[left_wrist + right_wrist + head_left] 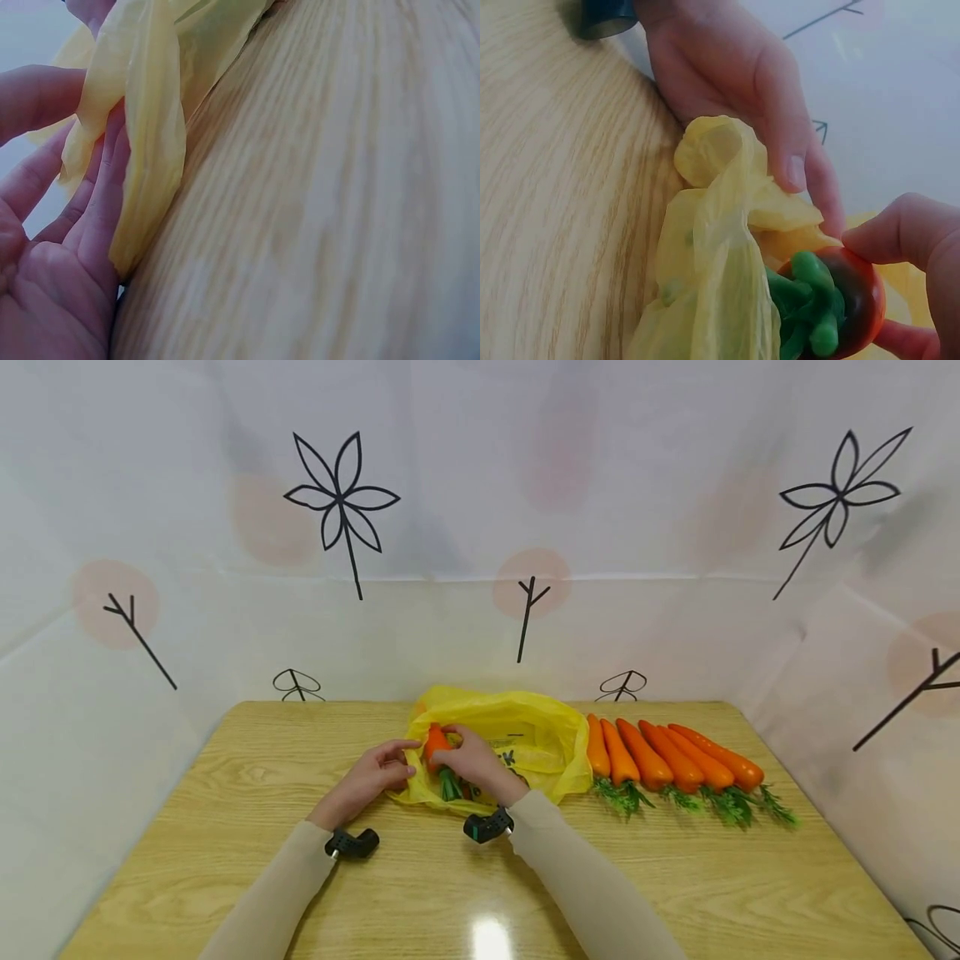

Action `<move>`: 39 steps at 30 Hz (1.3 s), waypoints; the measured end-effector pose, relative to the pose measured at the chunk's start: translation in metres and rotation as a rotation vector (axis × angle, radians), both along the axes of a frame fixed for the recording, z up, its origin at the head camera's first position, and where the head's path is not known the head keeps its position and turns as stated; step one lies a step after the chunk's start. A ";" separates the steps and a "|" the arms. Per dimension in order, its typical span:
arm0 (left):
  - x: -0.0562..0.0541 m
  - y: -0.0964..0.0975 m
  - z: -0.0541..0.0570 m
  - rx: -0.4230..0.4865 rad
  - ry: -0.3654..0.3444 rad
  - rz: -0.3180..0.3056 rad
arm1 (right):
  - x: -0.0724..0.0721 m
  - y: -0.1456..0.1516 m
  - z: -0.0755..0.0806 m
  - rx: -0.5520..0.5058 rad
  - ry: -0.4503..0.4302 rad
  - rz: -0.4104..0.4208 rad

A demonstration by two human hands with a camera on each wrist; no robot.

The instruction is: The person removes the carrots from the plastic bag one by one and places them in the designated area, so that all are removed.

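A yellow plastic bag [558, 714] lies on the table with its mouth spread toward me. My right hand [480, 764] reaches into it and grips a carrot [437, 745] between thumb and fingers. The carrot's thick orange-red top and green stalks [810, 300] face the right wrist camera; bag film hides part of them. At the bag's left edge, my left hand [367, 781] holds the rim. In the left wrist view, the bag's film [154, 135] passes between the thumb and the fingers [105, 180].
Several carrots [652, 756] with leafy green tops lie side by side just right of the bag, tips away from me. The wooden table [420, 893] ends at a white cloth backdrop [450, 635] with drawn plants. A dark camera sits on each wrist.
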State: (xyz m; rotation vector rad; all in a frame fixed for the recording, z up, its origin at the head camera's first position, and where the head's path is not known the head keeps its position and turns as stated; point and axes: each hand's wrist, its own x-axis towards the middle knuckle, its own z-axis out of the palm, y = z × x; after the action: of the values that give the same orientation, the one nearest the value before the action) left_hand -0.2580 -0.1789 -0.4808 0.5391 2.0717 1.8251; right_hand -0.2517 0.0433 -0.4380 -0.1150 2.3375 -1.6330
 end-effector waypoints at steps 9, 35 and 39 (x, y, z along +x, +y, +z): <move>0.000 0.000 0.000 -0.003 0.003 -0.003 | -0.001 0.005 -0.001 -0.044 0.010 -0.025; 0.000 0.002 0.001 0.000 -0.012 -0.004 | 0.013 0.052 0.015 0.002 0.010 0.075; 0.000 0.001 0.001 0.002 -0.007 -0.003 | 0.017 0.058 0.018 0.041 0.033 0.092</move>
State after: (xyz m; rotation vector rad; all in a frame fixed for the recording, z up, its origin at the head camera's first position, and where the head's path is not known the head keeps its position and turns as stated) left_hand -0.2578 -0.1776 -0.4795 0.5358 2.0634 1.8253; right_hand -0.2343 0.1014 -0.4199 -0.2390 2.3519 -1.5502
